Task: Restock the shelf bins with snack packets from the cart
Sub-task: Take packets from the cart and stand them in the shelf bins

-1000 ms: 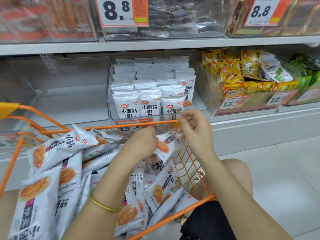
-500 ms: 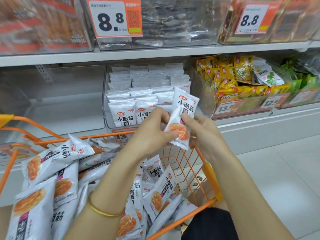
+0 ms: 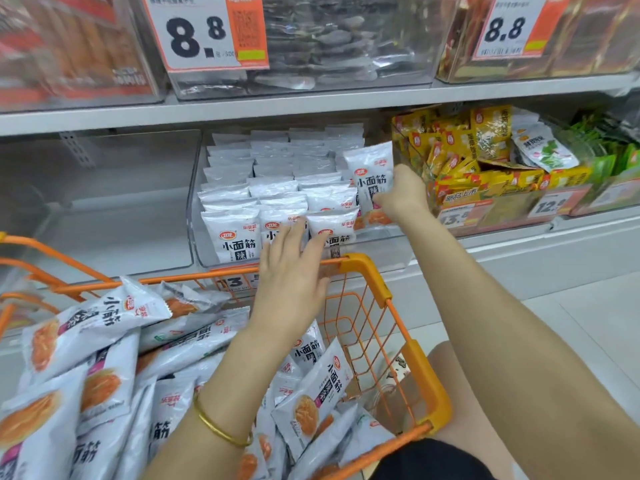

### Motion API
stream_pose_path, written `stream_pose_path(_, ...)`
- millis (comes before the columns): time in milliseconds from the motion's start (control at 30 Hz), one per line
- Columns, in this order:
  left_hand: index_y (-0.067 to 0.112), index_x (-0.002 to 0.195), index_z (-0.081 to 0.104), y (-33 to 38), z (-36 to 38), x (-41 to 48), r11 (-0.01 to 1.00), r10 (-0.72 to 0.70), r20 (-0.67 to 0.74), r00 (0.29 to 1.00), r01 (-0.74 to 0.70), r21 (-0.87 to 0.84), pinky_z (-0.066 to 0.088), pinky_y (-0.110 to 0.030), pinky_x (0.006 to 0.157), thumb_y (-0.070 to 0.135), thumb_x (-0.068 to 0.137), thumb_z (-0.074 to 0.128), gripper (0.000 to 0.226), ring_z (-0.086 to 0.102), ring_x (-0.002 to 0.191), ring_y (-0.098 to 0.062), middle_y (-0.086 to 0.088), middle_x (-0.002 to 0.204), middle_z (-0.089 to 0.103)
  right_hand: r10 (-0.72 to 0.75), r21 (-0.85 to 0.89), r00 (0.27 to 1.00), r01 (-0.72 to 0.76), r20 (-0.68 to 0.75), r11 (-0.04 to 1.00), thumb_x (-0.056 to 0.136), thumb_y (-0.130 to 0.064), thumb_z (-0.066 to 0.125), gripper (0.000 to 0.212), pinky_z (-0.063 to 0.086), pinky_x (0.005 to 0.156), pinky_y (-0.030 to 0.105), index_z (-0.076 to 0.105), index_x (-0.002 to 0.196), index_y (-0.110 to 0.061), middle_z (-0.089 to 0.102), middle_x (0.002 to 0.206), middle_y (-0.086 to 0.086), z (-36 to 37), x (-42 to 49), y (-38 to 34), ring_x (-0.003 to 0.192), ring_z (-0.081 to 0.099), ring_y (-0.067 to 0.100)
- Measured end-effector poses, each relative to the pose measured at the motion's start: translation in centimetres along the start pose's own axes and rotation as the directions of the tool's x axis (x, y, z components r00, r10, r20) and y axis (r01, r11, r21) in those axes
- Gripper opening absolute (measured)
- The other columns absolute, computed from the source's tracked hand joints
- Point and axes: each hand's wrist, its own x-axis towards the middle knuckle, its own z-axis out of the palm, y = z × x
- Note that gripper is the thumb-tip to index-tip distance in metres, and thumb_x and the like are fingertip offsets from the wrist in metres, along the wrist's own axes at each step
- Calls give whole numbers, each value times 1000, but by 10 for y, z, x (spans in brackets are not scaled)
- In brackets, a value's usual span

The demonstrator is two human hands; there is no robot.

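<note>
- Along the front edge of the upper shelf [image 3: 311, 102] you have two price tags — the left 8.8 tag [image 3: 204, 32] and the right 8.8 tag [image 3: 512, 27].
- Between them, dark packets [image 3: 332, 39] lie behind clear plastic.
- At the right end of the lower shelf [image 3: 512, 237], yellow packets [image 3: 450, 143] are heaped, with green packets [image 3: 609, 164] just beside them.
- Pale floor tiles [image 3: 588, 323] lie at your right.

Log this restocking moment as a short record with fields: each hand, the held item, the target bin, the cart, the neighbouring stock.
right hand: grips a white packet, held upright at the right end of the middle bin
left hand: fingers straight, at the bin's front row; contact unclear
middle bin: clear-walled, rows of upright matching packets
cart: orange wire, against the shelf below the bin
loose packets: heaped in the cart, same white design
yellow packets: in the bin to the right
</note>
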Motion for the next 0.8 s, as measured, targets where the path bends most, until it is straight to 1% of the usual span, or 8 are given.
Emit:
stream_pose_path(167, 23, 144, 27, -2, 4, -2, 1000, 6, -7, 1000, -6, 4, 5, -38, 115, 26, 91, 55, 60, 6, 141, -25, -9, 154, 14, 110, 18, 981, -114, 159, 993, 86, 1, 59, 31, 44, 81, 32, 50, 116, 0, 58, 119, 16, 24, 15, 14, 114, 55, 31)
stream_pose_path(233, 24, 144, 27, -2, 5, -2, 1000, 10, -2, 1000, -10, 10, 4, -38, 115, 26, 91, 54, 60, 5, 141, -24, -8, 154, 12, 131, -18, 977, -130, 169, 991, 88, 2, 55, 34, 40, 78, 32, 46, 121, -1, 55, 124, 17, 29, 17, 15, 116, 52, 32)
stream_pose_path(333, 24, 143, 30, -3, 6, -1, 1000, 11, -12, 1000, -11, 5, 4, -37, 115, 26, 91, 54, 58, 6, 141, -24, -8, 154, 14, 167, -66, 969, -158, 180, 985, 90, 3, 51, 41, 41, 82, 35, 38, 128, -2, 50, 129, 18, 31, 18, 14, 119, 49, 33)
stream_pose_path(500, 23, 142, 32, -3, 6, -1, 1000, 14, -12, 1000, -13, 7, 5, -38, 115, 25, 90, 55, 57, 9, 141, -25, -8, 152, 18, 157, -41, 963, -151, 220, 988, 89, 5, 50, 46, 38, 78, 36, 30, 129, -3, 48, 129, 20, 32, 19, 13, 114, 49, 32)
stream_pose_path(567, 23, 142, 31, -4, 6, -1, 1000, 12, -11, 1000, -12, 6, 5, -37, 115, 26, 90, 55, 58, 9, 141, -24, -7, 152, 18, 172, -100, 953, -151, 251, 983, 89, 6, 48, 52, 38, 77, 35, 24, 134, -3, 45, 131, 21, 34, 16, 13, 106, 47, 29)
stream_pose_path(633, 24, 143, 31, -4, 6, -1, 1000, 6, -3, 1000, -6, -1, 4, -36, 116, 26, 91, 54, 57, 8, 141, -23, -7, 152, 18, 196, -160, 947, -159, 253, 974, 90, 6, 46, 53, 39, 79, 35, 20, 136, -1, 44, 133, 21, 34, 14, 10, 111, 48, 31)
stream_pose_path(700, 25, 143, 30, -4, 6, -1, 1000, 1, 5, 1000, -1, -6, 5, -36, 116, 27, 92, 53, 56, 7, 141, -22, -5, 153, 16, 192, -233, 953, -136, 234, 963, 92, 3, 46, 47, 41, 86, 32, 25, 134, 4, 43, 135, 20, 31, 12, 5, 122, 47, 32)
stream_pose_path(800, 24, 142, 32, -6, 5, -1, 1000, -4, 10, 1000, 5, -26, 7, -35, 116, 26, 92, 53, 54, 8, 141, -22, -5, 151, 19, 138, -241, 973, -91, 187, 966, 93, 0, 48, 38, 42, 86, 31, 36, 128, 8, 50, 131, 21, 21, 4, -1, 121, 50, 33)
